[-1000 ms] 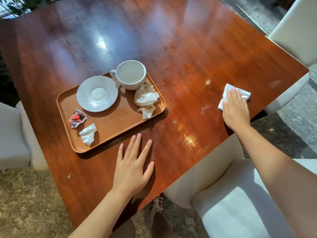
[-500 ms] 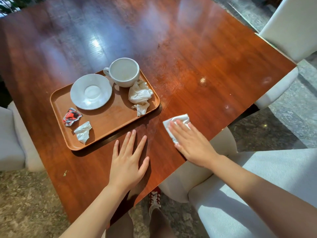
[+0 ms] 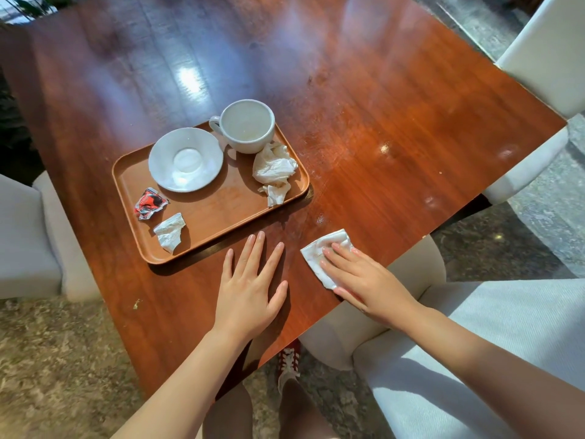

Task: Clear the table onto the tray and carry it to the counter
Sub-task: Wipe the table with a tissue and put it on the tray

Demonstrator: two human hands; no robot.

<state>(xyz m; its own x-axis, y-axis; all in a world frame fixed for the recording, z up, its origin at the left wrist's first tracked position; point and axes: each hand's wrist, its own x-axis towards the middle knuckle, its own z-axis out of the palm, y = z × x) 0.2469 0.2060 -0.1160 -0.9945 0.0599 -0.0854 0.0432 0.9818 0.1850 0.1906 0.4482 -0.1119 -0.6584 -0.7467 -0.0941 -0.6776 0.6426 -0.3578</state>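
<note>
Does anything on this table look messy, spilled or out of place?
Mostly tidy. A small pale wet-looking smear marks the glossy reddish wooden table just beyond the folded white napkin under the right hand. The brown wooden tray sits skewed to the table's edges.

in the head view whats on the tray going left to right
red wrapper → small crumpled tissue → saucer → cup → large crumpled napkin, all on the tray.
</note>
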